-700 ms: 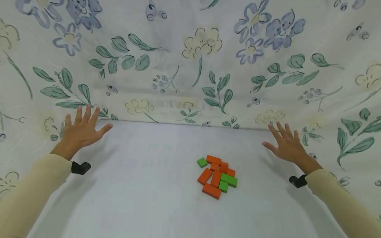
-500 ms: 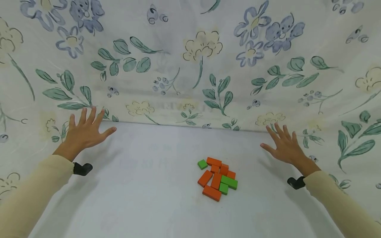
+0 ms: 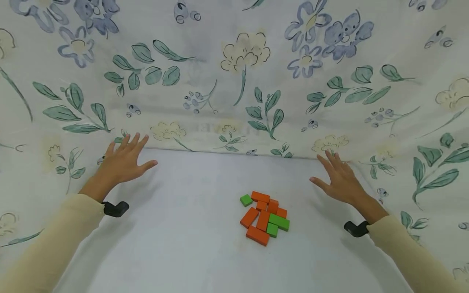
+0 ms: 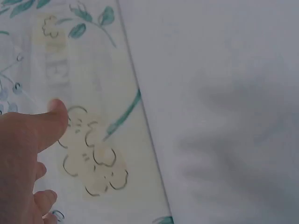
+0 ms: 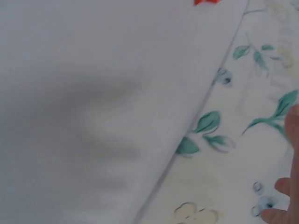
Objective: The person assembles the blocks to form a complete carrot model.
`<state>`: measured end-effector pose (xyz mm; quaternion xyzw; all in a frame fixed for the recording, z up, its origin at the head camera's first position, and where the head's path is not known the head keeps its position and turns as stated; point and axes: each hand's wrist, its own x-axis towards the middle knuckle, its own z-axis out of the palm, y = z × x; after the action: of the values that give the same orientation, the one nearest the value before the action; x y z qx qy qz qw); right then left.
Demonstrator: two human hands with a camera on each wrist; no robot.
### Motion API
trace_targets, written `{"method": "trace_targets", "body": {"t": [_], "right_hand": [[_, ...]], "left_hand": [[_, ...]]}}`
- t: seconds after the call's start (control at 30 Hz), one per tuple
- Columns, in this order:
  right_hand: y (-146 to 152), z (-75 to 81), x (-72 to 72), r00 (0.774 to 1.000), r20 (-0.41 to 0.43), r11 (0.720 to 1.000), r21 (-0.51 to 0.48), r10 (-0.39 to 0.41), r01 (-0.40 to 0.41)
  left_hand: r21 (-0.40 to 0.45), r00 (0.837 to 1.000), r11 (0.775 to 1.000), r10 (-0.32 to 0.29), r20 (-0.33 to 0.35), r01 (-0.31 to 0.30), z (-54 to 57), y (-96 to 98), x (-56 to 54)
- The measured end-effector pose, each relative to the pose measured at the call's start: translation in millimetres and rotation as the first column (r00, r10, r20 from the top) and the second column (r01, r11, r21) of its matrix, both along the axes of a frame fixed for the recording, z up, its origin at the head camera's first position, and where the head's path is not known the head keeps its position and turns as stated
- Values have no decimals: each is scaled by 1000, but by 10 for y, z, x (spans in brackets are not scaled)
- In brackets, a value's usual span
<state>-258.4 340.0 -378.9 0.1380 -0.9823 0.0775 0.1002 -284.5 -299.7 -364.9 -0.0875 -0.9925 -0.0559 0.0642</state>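
Observation:
Both hands hover with spread fingers above a white surface, holding nothing. My left hand (image 3: 122, 163) is over the left side, far from the blocks, its thumb pointing inward; its thumb and some fingertips also show in the left wrist view. On the other side my right hand (image 3: 340, 181) is nearer the blocks but apart from them. Between the hands, right of centre, lies a loose cluster of orange blocks (image 3: 257, 235) and green blocks (image 3: 279, 222). A small green block (image 3: 246, 200) sits at the cluster's upper left. A sliver of orange shows at the top of the right wrist view.
A floral cloth (image 3: 205, 89) covers the area behind the white surface (image 3: 183, 211) and also its left and right sides. The far edge of the white surface runs just below the fingertips. Each wrist wears a dark strap-on device (image 3: 116, 209).
The left hand has moved right, toward the middle. My right hand has shifted slightly left, nearer the blocks. The blocks keep their arrangement; the whole view has shifted slightly.

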Motion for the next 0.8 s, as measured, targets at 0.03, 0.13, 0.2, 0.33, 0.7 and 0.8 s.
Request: {"method": "trace_targets", "body": {"t": [0.03,0.13,0.2,0.33,0.7,0.8], "right_hand": [[-54,6,30,1000,9,1000,-3,8,-8],[-185,47,126,998,53,998,-36,45,-43],[-252,99,188,992,99,992,-101,84,-74],[-403,191,307,971,165,961,-243,174,-131],[-866,86,643,931,159,913,-305,330,-271],[-981,23,688,912,192,904,-307,364,-296]], "left_hand": [[0,1000,1000,-13,8,13,-4,65,14],[13,997,998,-64,36,64,-21,289,57],[48,992,993,-114,52,111,-41,454,66],[145,962,957,-265,72,252,-86,820,54],[282,843,827,-529,98,486,-227,1592,272],[311,798,792,-585,146,525,-305,1767,309]]}}
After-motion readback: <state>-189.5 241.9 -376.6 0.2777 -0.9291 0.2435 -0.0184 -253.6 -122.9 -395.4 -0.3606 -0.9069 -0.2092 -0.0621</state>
